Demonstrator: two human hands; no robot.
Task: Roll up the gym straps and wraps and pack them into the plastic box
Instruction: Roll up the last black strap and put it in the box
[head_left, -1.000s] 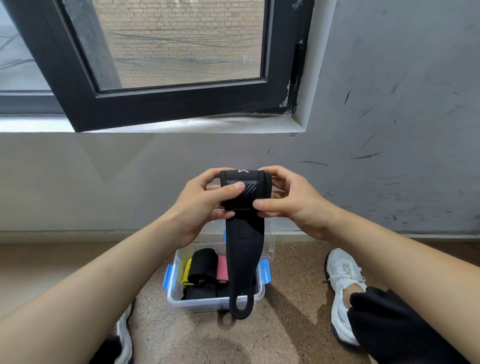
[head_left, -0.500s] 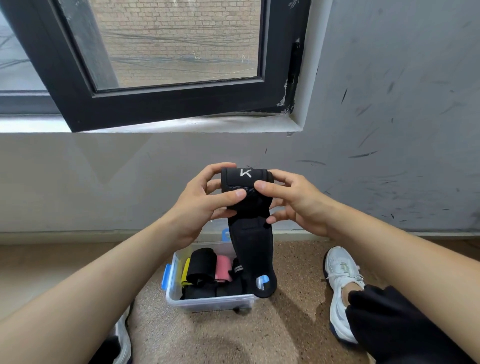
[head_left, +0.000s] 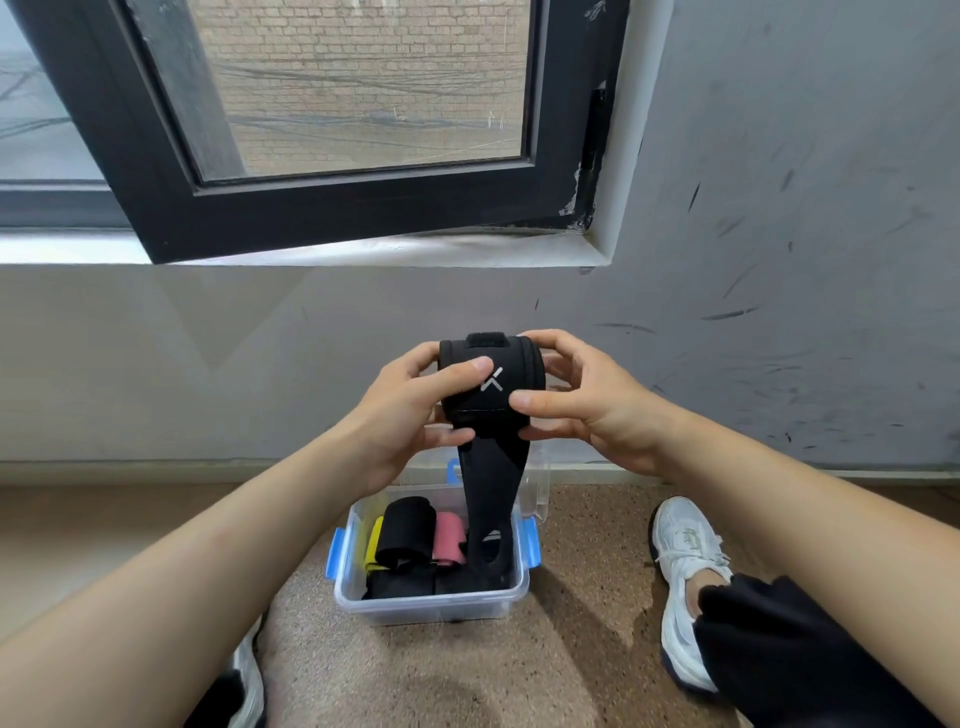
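Note:
Both hands hold a partly rolled black wrap (head_left: 488, 387) in the air above the clear plastic box (head_left: 431, 605). My left hand (head_left: 410, 410) grips the roll's left end, thumb across its front by a white logo. My right hand (head_left: 576, 402) grips the right end, thumb on the front. The wrap's unrolled tail (head_left: 491, 499), ending in a loop, hangs down over the box. Inside the box lie a black roll (head_left: 405, 530), a pink roll (head_left: 449, 538), a yellow band (head_left: 373, 543) and more black pieces.
The box has blue side latches and stands on a speckled brown floor by a grey wall. Its clear lid (head_left: 537, 483) leans behind it. My white shoe (head_left: 685, 566) and dark trouser leg are at the right. An open black window frame (head_left: 332, 208) juts out above.
The roll has turned further and grown thicker; the white logo has come round to the front. The hanging tail is shorter and its loop has risen.

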